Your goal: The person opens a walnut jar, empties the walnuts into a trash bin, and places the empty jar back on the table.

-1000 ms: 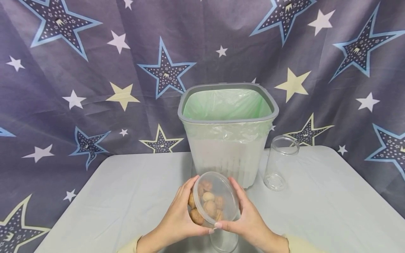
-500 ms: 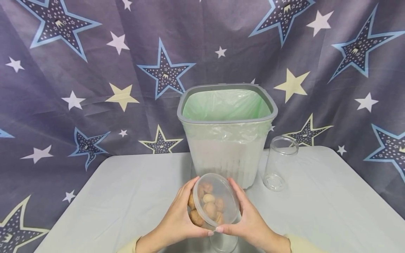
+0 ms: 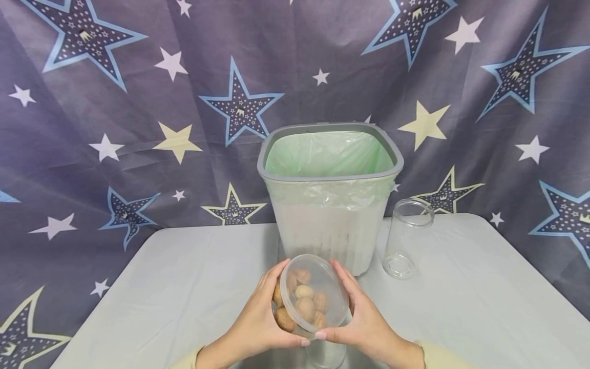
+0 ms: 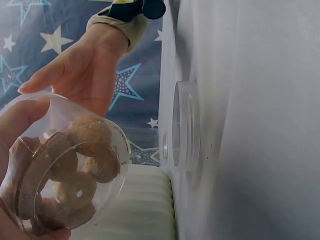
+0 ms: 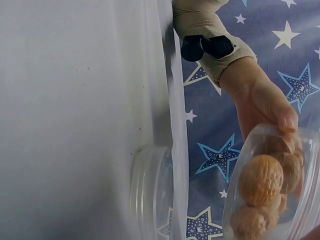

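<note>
A clear plastic tub (image 3: pixel 295 328) of several walnuts (image 4: pixel 75 190) is held up between both hands over the table, tilted with its translucent lid (image 3: pixel 329 287) facing me. My left hand (image 3: pixel 253 320) grips the tub's left side, thumb at the front and fingers behind. From the right, my right hand (image 3: pixel 369 323) holds the lid's edge, its thumb near the left thumb at the bottom. The right wrist view shows the walnuts (image 5: pixel 260 180) through the tub wall. Below the hands lies a round clear plastic piece (image 4: pixel 186 125), partly hidden in the head view.
A bin (image 3: pixel 322 225) with a grey rim and pale green liner bag stands right behind the hands. An open, tall clear jar (image 3: pixel 400 266) is to its right. The table (image 3: pixel 193 277) has a light grey cover; a star-patterned curtain (image 3: pixel 152 102) hangs behind.
Both hands keep their hold on the tub, and the lid stays on. The tub has sunk very slightly in the head view, which itself has shifted a little.
</note>
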Available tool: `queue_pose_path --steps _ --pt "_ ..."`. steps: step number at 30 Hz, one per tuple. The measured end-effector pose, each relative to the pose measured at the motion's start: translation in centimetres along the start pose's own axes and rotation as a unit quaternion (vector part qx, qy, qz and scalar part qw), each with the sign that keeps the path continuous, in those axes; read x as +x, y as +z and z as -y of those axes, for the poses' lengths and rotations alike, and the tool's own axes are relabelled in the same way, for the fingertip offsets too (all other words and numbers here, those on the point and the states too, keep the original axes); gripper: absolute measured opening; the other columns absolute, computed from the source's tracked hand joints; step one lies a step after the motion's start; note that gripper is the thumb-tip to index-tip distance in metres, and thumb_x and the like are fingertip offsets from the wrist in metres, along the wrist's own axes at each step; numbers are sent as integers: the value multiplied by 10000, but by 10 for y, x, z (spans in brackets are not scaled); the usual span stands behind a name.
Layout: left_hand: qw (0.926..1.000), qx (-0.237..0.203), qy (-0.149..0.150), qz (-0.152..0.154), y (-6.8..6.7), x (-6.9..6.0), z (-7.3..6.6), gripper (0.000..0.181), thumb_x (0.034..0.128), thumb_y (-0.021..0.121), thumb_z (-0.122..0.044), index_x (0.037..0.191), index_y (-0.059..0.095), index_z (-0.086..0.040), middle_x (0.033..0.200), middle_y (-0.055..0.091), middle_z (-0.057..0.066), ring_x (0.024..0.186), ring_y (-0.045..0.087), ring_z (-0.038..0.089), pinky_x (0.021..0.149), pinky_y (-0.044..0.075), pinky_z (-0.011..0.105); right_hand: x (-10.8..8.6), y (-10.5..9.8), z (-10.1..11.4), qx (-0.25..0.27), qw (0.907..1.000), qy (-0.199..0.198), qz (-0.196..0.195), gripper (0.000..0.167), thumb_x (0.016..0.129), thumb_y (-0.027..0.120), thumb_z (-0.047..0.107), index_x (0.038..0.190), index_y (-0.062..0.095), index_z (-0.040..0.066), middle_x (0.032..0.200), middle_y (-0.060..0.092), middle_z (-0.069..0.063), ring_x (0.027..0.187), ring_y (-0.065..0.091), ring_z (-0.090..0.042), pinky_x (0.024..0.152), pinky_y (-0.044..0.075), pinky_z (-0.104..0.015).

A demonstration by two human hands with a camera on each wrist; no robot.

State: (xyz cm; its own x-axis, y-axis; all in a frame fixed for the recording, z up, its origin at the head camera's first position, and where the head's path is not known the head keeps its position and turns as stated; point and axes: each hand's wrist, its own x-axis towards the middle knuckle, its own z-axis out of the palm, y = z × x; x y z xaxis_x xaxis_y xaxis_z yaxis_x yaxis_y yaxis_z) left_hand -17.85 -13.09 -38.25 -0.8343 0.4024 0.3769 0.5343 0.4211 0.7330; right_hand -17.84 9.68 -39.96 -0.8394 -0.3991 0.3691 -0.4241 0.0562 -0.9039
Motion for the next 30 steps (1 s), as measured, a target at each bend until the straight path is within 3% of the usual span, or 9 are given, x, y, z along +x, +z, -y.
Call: queue_pose_path --steps 5,12,19,30 --pt "9999 -59 53 107 -1 0 2 1181 541 896 -446 1480 218 -215 1431 361 -28 1246 433 213 986 382 536 0 -5 -1 136 9993 -282 186 1067 691 841 163 1498 159 20 1524 135 -267 1394 87 -410 1046 192 -88" --pt "9991 -253 197 288 -2 0 5 1168 538 911 -390 1473 223 -260 1413 403 -45 1225 460 193 994 395 434 1 -12 -5 299 9952 -775 516 1073 652 839 68 1492 175 12 1505 150 -303 1393 177 -43 1076 188 -114" --pt "9896 -1219 99 760 -7 1 5 1144 526 923 -242 1460 264 -231 1358 501 -12 1218 480 210 1031 353 339 5 -23 -9 442 9853 -1175 1156 1086 636 812 -12 1495 147 6 1518 155 -269 1405 191 -86 1093 207 -155" --pt "9757 -1803 427 1172 -10 4 9 1106 547 888 -124 1460 265 -169 1304 538 95 1179 508 228 1026 348 290 9 -26 -12 1053 9737 -1287 1557 1050 709 817 85 1484 119 -41 1537 158 -229 1406 223 -138 1094 258 -215"
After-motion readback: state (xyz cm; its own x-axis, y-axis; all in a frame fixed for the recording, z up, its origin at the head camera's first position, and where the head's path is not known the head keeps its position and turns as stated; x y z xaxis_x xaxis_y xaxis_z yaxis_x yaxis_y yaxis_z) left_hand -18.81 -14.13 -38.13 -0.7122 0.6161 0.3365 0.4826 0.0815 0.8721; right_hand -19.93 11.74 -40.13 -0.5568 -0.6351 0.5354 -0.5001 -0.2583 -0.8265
